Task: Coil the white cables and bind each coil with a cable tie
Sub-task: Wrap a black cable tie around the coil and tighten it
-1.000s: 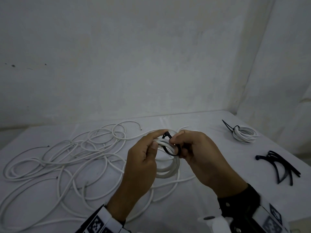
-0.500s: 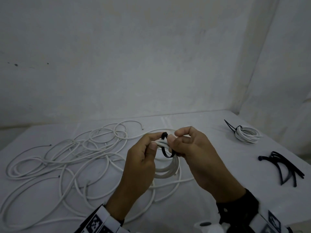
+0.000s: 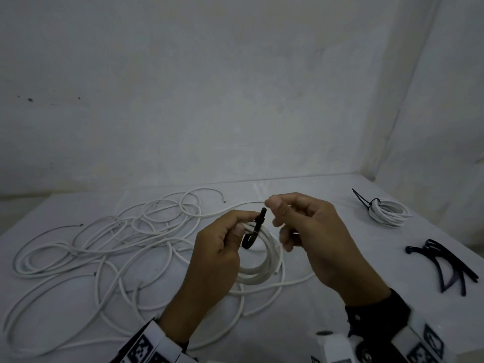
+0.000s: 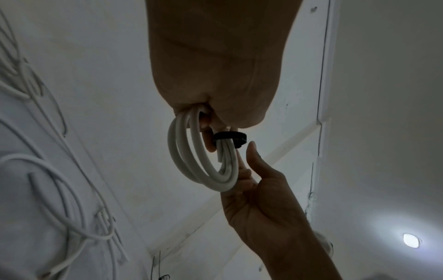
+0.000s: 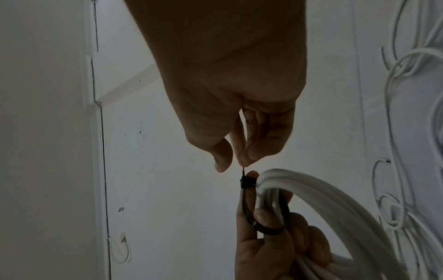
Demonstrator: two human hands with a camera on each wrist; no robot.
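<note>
My left hand [image 3: 242, 222] holds a small coil of white cable [image 3: 264, 268] above the table. A black cable tie [image 3: 252, 235] is looped round the coil at its top, its head [image 5: 246, 183] standing up beside my left thumb. My right hand [image 3: 273, 213] is just right of the tie head; in the right wrist view its thumb and fingers [image 5: 236, 161] pinch the thin tail coming out of the head. From the left wrist the coil [image 4: 191, 161] hangs below my fingers with the tie [image 4: 230, 137] banding it.
Several loose white cables [image 3: 104, 244] sprawl over the left half of the white table [image 3: 327, 258]. A bound coil [image 3: 387, 212] lies at the far right, and spare black ties [image 3: 445, 265] lie nearer on the right. Walls close in behind and to the right.
My right hand has risen up and to the right off the coil, drawing the tie's tail with it. The tie's loop now sits closer on the coil. My left hand stays put.
</note>
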